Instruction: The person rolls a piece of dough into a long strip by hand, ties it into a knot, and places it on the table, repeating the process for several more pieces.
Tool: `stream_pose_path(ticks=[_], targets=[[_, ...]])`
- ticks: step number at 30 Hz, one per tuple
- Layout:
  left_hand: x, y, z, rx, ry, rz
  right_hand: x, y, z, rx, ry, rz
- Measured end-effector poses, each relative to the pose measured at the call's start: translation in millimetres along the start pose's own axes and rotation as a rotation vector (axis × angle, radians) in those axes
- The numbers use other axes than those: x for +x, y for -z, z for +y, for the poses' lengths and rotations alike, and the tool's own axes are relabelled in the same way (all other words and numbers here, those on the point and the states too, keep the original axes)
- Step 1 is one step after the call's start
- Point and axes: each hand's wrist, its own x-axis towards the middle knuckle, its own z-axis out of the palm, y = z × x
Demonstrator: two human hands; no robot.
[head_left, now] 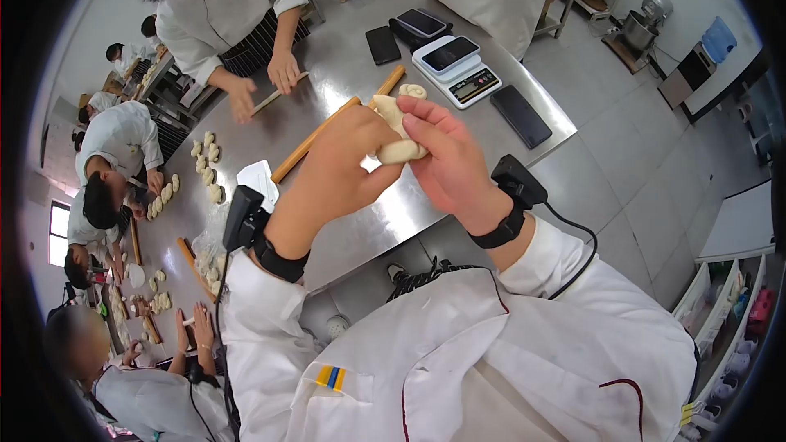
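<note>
Both my hands hold one piece of pale dough (399, 135) above the steel table (360, 57). My left hand (340, 165) pinches its left side between thumb and fingers. My right hand (452, 160) grips its right side, fingers curled over the top. A long wooden rolling pin (315, 135) lies on the table just beyond my left hand. A small shaped dough piece (413, 91) rests by the scale (457, 68).
Across the table a person in white rolls dough with a thin pin (274, 96). Shaped dough pieces (206, 165) lie at the left. Phones (521, 115) (382, 44) and a white scraper (258, 180) lie on the table. Other people work at left tables.
</note>
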Motion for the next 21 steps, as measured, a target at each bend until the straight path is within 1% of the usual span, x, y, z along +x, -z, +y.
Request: stream_pose_path(ticks=[1,2,3,4,5,6,8,9,10,12,13,14,15,16,17,18,20,21], targets=[[-4.6,-4.8,-1.4,-0.203,0.307,0.040,-0.1,1.9,-0.1,-0.135,0.068,-0.064],[-6.1,-10.2,-3.8,-0.201,0.310,0.036,0.1,2.9,-0.3,-0.273,0.138,-0.129],[-6.5,-15.9,-5.7,-0.410,0.483,0.115,-1.7,1.3,0.4,-0.366,0.197,-0.146],[-6.1,-20.6,-6.2,-0.621,0.655,0.198,-1.7,1.4,-2.4,-0.365,0.195,-0.144],[-3.4,-21.5,-1.8,-0.643,0.726,0.214,-1.2,3.7,-7.6,-0.543,0.215,-0.190],[-2.8,-20.2,-1.1,-0.650,0.732,0.216,0.8,6.4,-11.4,-0.724,0.231,-0.237],[-3.8,-16.4,-3.5,-0.894,0.914,0.168,8.3,9.9,-13.3,-0.743,0.237,-0.215],[-6.5,-17.3,-5.6,-0.967,0.946,0.197,10.3,10.9,-14.2,-0.760,0.241,-0.169],[-7.9,-16.9,-3.5,-0.968,0.951,0.203,12.3,11.5,-14.2,-0.774,0.246,-0.124],[-9.0,-15.8,3.9,-1.003,1.022,0.302,12.8,16.4,-9.7,-0.758,0.227,-0.107],[-11.7,-16.2,3.7,-1.003,1.023,0.305,13.1,19.2,-8.2,-0.622,0.167,-0.119],[-15.9,-17.5,2.0,-1.093,1.004,0.321,13.2,21.9,-7.0,-0.487,0.107,-0.131],[-20.2,-18.5,-0.8,-1.182,0.982,0.337,14.0,24.5,-6.6,-0.488,0.105,-0.133],[-24.3,-19.1,-5.1,-1.182,0.983,0.341,15.1,27.3,-7.1,-0.347,0.014,-0.185],[-29.0,-19.8,-10.5,-1.338,0.908,0.291,15.8,30.2,-7.7,-0.205,-0.077,-0.235],[-33.4,-21.6,-15.9,-1.491,0.826,0.239,17.0,33.1,-8.8,-0.207,-0.082,-0.237],[-40.7,-28.0,-24.9,-1.590,0.769,0.213,21.2,38.5,-12.3,-0.073,-0.245,-0.501],[-43.3,-29.1,-26.7,-1.591,0.769,0.217,21.6,39.0,-11.7,-0.074,-0.249,-0.501]])
